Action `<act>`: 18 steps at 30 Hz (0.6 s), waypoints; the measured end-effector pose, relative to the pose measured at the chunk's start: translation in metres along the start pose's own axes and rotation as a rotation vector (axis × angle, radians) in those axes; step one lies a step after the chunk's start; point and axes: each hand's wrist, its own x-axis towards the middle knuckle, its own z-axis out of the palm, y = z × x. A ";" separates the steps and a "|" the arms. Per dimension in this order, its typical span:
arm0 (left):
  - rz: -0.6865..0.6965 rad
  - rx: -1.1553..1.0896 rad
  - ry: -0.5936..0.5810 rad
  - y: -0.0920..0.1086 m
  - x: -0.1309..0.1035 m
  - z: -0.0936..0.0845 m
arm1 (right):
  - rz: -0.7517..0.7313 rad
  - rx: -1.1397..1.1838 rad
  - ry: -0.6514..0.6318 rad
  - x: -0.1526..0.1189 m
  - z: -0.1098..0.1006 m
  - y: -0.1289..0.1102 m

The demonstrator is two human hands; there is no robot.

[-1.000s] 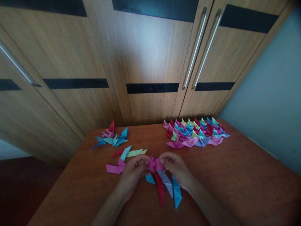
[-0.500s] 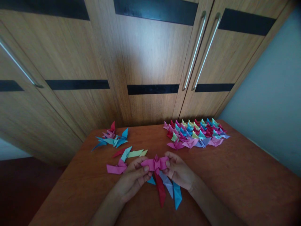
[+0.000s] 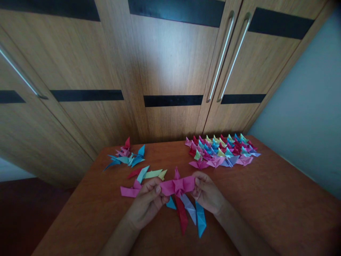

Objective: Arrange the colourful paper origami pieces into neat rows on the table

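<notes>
A pink paper crane (image 3: 178, 185) is stretched between my two hands, its wings spread and a point sticking up at the middle. My left hand (image 3: 147, 202) pinches the left wing, and my right hand (image 3: 207, 192) pinches the right wing. Below it on the table lie a red folded paper (image 3: 182, 215), a lilac one (image 3: 189, 208) and a blue one (image 3: 200, 219). Another blue piece (image 3: 171, 203) shows partly beside my left fingers. A pink folded paper (image 3: 129, 191) rests left of my left hand, near a light green one (image 3: 153, 174).
Rows of colourful paper cranes (image 3: 220, 151) stand at the back right of the brown table (image 3: 266, 209). At the back left sit several blue, pink and red cranes (image 3: 130, 160). Wooden cabinet doors (image 3: 173, 64) rise behind the table, with a wall at right.
My hands have moved slightly apart, pulling the pink crane's wings wider. Its middle has opened flatter, and its upper point stands higher.
</notes>
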 end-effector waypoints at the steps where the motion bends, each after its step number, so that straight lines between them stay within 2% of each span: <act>1: 0.002 0.003 -0.009 0.000 -0.001 0.000 | 0.001 0.000 0.000 -0.001 0.001 0.000; 5: 0.002 0.012 -0.018 -0.003 -0.003 -0.003 | -0.031 -0.011 0.029 -0.001 0.002 0.002; 11: 0.004 0.070 0.041 0.001 0.000 0.002 | -0.120 0.023 0.140 0.006 -0.003 0.001; 14: -0.012 0.162 0.149 0.005 0.005 0.004 | -0.153 -0.082 0.237 0.012 -0.006 -0.002; 18: 0.018 0.234 0.316 0.007 0.011 0.001 | -0.190 -0.418 0.372 0.016 -0.009 -0.005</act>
